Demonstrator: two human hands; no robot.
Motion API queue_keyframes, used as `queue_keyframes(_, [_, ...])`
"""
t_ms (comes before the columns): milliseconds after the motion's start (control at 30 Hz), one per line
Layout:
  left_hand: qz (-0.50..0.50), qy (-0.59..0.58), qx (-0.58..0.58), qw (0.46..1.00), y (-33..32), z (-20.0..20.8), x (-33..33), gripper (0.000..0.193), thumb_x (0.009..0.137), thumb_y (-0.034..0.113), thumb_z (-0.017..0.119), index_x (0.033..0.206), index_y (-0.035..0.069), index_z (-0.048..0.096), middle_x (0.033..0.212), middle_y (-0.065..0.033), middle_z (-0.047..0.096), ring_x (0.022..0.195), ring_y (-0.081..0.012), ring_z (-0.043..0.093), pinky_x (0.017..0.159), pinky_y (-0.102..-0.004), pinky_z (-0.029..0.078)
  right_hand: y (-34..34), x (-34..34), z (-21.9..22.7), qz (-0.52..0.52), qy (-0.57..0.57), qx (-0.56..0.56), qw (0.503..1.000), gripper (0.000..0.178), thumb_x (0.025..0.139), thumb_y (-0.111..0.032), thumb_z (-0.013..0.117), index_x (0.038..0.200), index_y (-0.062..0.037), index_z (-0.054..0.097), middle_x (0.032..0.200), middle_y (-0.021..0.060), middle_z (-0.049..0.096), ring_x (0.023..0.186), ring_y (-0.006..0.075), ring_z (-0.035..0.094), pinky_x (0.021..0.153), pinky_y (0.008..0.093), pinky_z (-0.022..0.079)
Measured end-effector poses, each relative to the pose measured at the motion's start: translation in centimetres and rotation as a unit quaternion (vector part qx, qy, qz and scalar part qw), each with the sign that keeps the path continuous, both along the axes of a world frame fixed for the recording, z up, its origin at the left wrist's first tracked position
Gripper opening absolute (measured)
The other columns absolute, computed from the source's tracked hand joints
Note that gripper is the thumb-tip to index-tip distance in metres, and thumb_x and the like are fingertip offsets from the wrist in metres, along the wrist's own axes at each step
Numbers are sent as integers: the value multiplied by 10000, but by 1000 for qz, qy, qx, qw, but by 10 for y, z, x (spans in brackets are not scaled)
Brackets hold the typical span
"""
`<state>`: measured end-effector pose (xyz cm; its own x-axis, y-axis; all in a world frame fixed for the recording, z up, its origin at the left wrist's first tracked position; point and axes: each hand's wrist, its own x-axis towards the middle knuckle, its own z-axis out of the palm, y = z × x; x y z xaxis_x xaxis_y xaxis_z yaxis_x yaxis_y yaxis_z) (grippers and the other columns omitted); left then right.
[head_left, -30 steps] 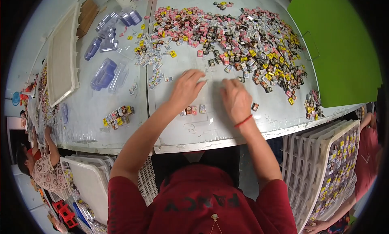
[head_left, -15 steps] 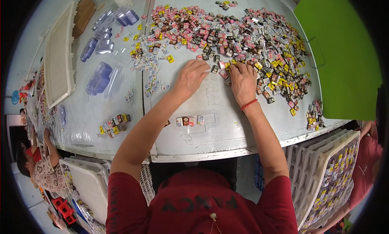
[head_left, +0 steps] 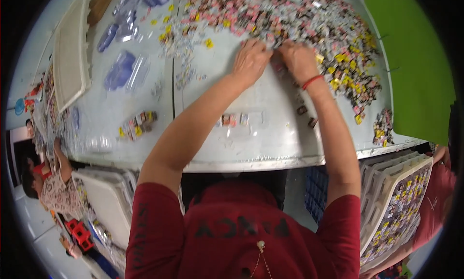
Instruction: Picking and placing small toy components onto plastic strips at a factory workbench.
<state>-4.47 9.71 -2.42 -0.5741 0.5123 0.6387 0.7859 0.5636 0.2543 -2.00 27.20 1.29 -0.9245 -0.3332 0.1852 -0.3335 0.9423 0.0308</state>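
Note:
A large heap of small box-shaped pieces, pink, dark, white and yellow, covers the far part of the table. Both hands are at its near edge. My left hand has its fingers bent and drawn together, with the tips hidden. Close beside it, my right hand, with a red bead bracelet at the wrist, curls its fingers over some pieces. What either hand grips is blurred and covered. Nearer me lies a clear plastic tray with a short row of pieces in it.
Purple-tinted clear trays lie at the left, with a stacked cluster of pieces nearer. A white rack stands beyond them. At the right are a green panel and stacked filled crates. Other people work at both sides.
Both hands have reached farther from me into the heap's edge and come closer together. The view has shifted slightly. A few dark loose pieces now show beside my right forearm.

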Motion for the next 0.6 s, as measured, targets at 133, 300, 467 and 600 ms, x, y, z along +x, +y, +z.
queue_keyframes(133, [1,-56,-12,998,6,14,-4,149,726,106,678,869,66,694,857,-83,642,920,-288,565,814,-408,474,9,-7,-4,43,34,-75,996,110,834,-127,526,847,-77,623,871,127,654,772,329,648,666,423,529])
queue_keyframes(300, [13,-176,-4,984,-22,36,15,179,770,190,716,902,76,681,894,-67,659,936,-276,563,838,-365,464,5,1,-4,57,25,-92,994,139,816,-164,622,938,-97,626,858,124,658,783,325,638,700,422,511])
queue_keyframes(467, [-82,-161,49,982,-67,56,99,175,771,209,710,891,91,664,908,-42,649,966,-261,547,871,-368,442,-13,71,16,77,53,-216,972,262,773,-150,718,1016,-87,644,975,60,671,909,258,618,777,366,492])
queue_keyframes(600, [-99,-259,37,960,-72,41,140,198,768,166,729,930,73,663,1006,-26,665,1059,-234,543,890,-346,451,-41,127,13,7,-143,-488,861,287,782,-91,732,1058,-66,659,924,33,667,824,159,602,755,299,486])
